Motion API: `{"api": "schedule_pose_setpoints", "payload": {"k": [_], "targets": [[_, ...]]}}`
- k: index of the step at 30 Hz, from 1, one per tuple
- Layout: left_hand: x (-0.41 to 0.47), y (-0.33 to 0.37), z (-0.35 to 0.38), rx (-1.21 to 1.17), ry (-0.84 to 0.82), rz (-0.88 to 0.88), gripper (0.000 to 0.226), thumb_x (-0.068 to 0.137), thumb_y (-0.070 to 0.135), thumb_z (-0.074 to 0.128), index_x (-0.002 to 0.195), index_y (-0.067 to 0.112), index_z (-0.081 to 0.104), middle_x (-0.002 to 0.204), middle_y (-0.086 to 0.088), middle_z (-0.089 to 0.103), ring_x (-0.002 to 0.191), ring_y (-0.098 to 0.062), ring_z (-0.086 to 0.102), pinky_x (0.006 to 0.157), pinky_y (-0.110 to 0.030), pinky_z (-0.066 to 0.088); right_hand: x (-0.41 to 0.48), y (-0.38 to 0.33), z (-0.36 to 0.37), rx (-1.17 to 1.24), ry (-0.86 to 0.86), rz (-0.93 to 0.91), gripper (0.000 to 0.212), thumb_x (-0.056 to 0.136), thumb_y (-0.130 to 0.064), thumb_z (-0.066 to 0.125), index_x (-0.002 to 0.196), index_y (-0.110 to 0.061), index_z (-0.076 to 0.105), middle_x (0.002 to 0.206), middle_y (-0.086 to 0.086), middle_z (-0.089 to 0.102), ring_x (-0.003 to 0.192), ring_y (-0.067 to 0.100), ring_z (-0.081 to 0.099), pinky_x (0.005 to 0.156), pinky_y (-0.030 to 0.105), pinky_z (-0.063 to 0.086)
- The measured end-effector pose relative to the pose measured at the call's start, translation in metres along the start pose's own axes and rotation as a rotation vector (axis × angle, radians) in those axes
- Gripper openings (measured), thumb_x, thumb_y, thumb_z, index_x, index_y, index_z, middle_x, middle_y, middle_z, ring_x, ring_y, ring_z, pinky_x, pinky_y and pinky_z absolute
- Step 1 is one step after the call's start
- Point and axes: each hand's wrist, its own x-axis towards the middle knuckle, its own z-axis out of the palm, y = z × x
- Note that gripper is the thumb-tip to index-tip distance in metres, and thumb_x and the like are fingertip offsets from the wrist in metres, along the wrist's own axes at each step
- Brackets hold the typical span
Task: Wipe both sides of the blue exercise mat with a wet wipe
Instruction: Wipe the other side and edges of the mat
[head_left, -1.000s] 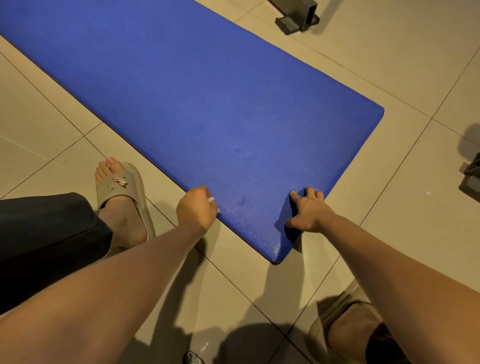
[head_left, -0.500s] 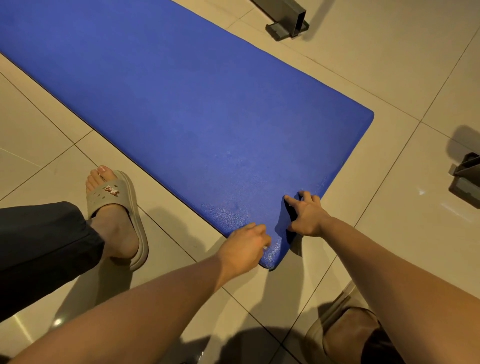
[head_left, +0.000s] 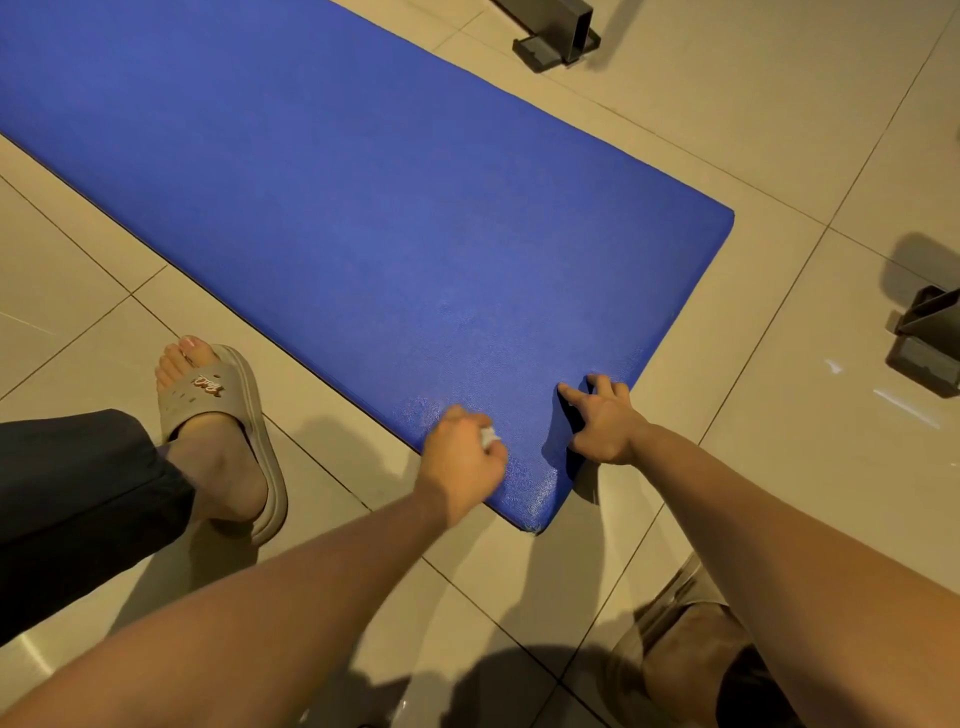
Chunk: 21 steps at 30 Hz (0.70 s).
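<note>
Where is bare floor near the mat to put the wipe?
Bare tiles lie between the mat and the dark bracket on the right, and left of the mat beyond the sandalled foot. The near corner is crowded: left hand with the wipe, right hand gripping the edge.

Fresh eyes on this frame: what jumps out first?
The blue mat fills the upper left, lying slantwise on the tiled floor. At its near corner the left hand holds a balled white wipe on the surface, while the right hand grips the short edge beside it. A foot in a beige sandal stands left of the mat.
</note>
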Motion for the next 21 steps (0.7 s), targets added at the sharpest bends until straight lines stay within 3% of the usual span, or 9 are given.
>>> {"api": "schedule_pose_setpoints", "payload": {"k": [4, 8, 11, 14, 18, 21], "targets": [[-0.013, 0.021, 0.022, -0.01, -0.209, 0.199, 0.021, 0.094, 0.015, 0.06, 0.106, 0.013, 0.077, 0.111, -0.006, 0.065, 0.099, -0.027, 0.065, 0.091, -0.038, 0.053, 0.001, 0.001, -0.001, 0.01, -0.001, 0.006, 0.086, 0.089, -0.02, 0.063, 0.16, -0.025, 0.014, 0.163, 0.011, 0.005, 0.147, 0.041, 0.005, 0.117, 0.048, 0.025], [-0.005, 0.018, 0.015, 0.265, -0.252, 0.417, 0.015, 0.099, 0.023, 0.057, 0.111, 0.015, 0.062, 0.111, -0.007, 0.057, 0.101, -0.03, 0.059, 0.083, -0.041, 0.049, 0.002, 0.002, 0.0, 0.02, 0.005, 0.007, 0.086, 0.089, -0.019, 0.061, 0.16, -0.026, 0.015, 0.162, 0.012, 0.006, 0.146, 0.041, 0.007, 0.117, 0.046, 0.025], [0.007, 0.005, 0.003, 0.355, -0.23, 0.472, 0.018, 0.1, 0.03, 0.057, 0.108, 0.014, 0.062, 0.109, -0.007, 0.053, 0.101, -0.028, 0.056, 0.081, -0.04, 0.048, 0.003, 0.003, 0.001, 0.023, 0.009, 0.004, 0.084, 0.09, -0.02, 0.062, 0.16, -0.026, 0.015, 0.162, 0.012, 0.006, 0.146, 0.041, 0.007, 0.118, 0.047, 0.024], [0.029, -0.02, -0.018, 0.345, -0.091, 0.365, 0.017, 0.099, 0.026, 0.058, 0.106, 0.011, 0.063, 0.108, -0.01, 0.053, 0.097, -0.031, 0.057, 0.079, -0.039, 0.046, 0.003, 0.005, 0.001, 0.037, 0.008, -0.004, 0.083, 0.091, -0.02, 0.062, 0.16, -0.026, 0.016, 0.163, 0.011, 0.006, 0.147, 0.04, 0.007, 0.118, 0.048, 0.023], [0.056, -0.046, -0.05, 0.201, 0.186, -0.016, 0.017, 0.099, 0.022, 0.06, 0.108, 0.008, 0.064, 0.111, -0.013, 0.057, 0.095, -0.033, 0.061, 0.082, -0.04, 0.047, 0.005, 0.007, 0.004, 0.058, 0.017, -0.004, 0.085, 0.09, -0.02, 0.063, 0.16, -0.027, 0.017, 0.163, 0.009, 0.006, 0.147, 0.039, 0.006, 0.119, 0.049, 0.023], [0.052, -0.035, -0.041, 0.155, 0.186, -0.077, 0.017, 0.1, 0.017, 0.056, 0.108, 0.006, 0.067, 0.112, -0.014, 0.061, 0.097, -0.033, 0.062, 0.081, -0.035, 0.045, 0.005, 0.006, 0.003, 0.048, 0.017, -0.003, 0.084, 0.09, -0.019, 0.063, 0.16, -0.027, 0.018, 0.162, 0.01, 0.007, 0.147, 0.04, 0.007, 0.118, 0.049, 0.024]]}}
